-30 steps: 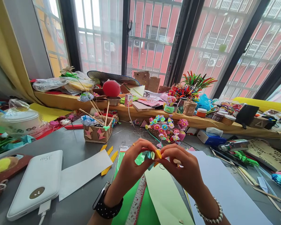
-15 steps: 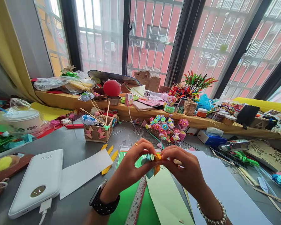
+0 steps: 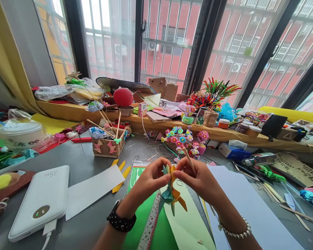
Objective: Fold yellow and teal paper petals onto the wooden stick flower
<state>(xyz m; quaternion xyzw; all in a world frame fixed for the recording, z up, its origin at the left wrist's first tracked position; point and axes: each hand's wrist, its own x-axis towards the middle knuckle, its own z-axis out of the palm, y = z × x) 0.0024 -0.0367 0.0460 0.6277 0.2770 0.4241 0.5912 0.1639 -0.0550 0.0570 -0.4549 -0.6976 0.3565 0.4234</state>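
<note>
Grey tabletop [image 3: 80,161] (cluttered) before barred windows [image 3: 169,43]

The white power bank [image 3: 40,194] carries grey lettering near its far edge, which appears to be an upside-down "35W"; its round display [image 3: 41,211] glows with small green marks too fine to make out. The cardboard sheet [image 3: 296,168] at the right bears rows of bold dark characters, too blurred to read. Dark print stands on the lidded cup [image 3: 24,139], half lost under plastic. On the windowsill, a brown box [image 3: 289,134] shows a triangle sign, and a small pink carton [image 3: 142,109] has illegible printing.
</note>
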